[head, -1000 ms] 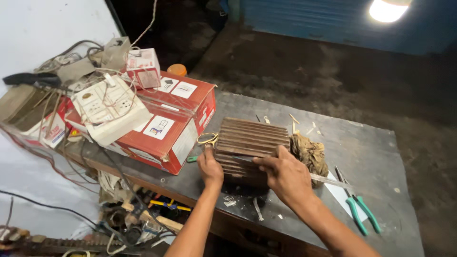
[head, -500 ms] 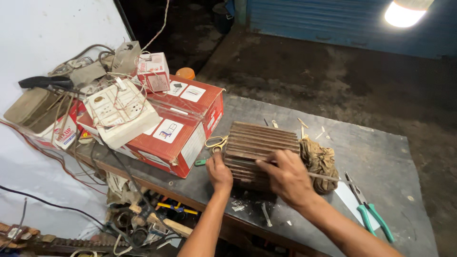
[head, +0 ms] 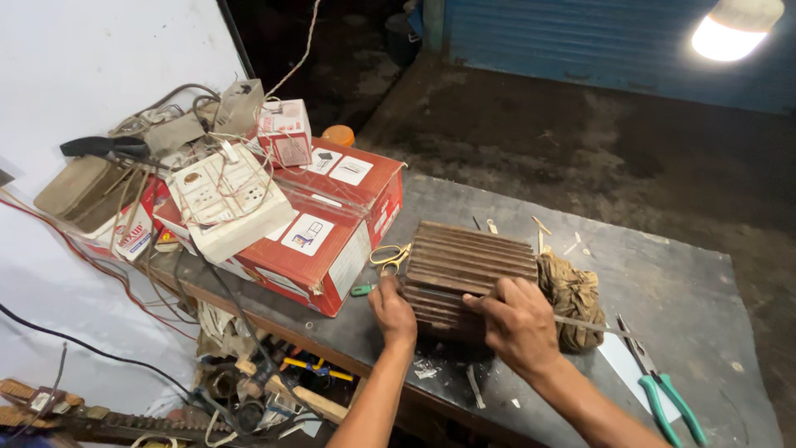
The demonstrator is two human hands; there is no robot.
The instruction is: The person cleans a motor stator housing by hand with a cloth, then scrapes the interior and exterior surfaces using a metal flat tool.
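Observation:
A brown ribbed motor stator (head: 464,265) lies on its side on the dark workbench (head: 663,274). Copper windings (head: 574,297) bulge from its right end. My left hand (head: 392,311) presses against the stator's near left end. My right hand (head: 514,322) lies over its near right side, fingers curled on the ribs, and grips a thin metal rod (head: 593,326) that sticks out to the right.
A red cardboard box (head: 332,228) sits left of the stator with a white switchboard (head: 228,197), small boxes and tangled wires on top. Yellow-handled scissors (head: 390,255) lie between box and stator. Green-handled pliers (head: 663,390) rest at right. Tools clutter the shelf below (head: 274,390).
The camera view has drifted slightly. Both hands stay on the stator, with the right hand shifting a little along its near side.

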